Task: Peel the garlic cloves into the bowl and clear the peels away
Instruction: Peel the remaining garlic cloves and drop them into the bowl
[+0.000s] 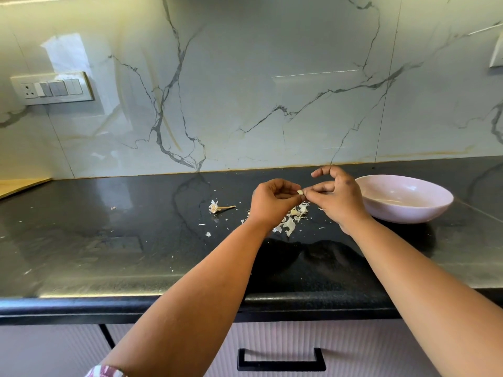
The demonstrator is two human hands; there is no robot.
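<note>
I hold one small garlic clove (299, 192) just right of the frame's middle, pinched from both sides. My left hand (272, 202) has its fingers curled round the clove's near end to steady it; my right hand (336, 195) nips the other end with thumb and a fingertip, the remaining fingers lifted clear in an arch — I judge that this keeps them out of the way while I pick at the skin. I work above the counter (109, 240) rather than over the bowl so that the scraps fall on the stone and not among peeled cloves.

Directly below my hands lies the heap of peels (292, 221), pale flakes gathered in one spot, with smaller bits strewn toward the left. Further left lies the stripped garlic stem (219, 207), its papery base still on it. The pink bowl (408, 210) stands just right of my right hand, near enough to drop the clove in with a short reach.

Much is hard to make out. The clove is mostly covered by my fingers, so I cannot tell how much skin is left on it. My right hand and the near rim hide part of the bowl's inside — I see no cloves in the part that shows. Whether whole cloves lie among the peels I cannot tell either; my left wrist covers part of the heap.
</note>
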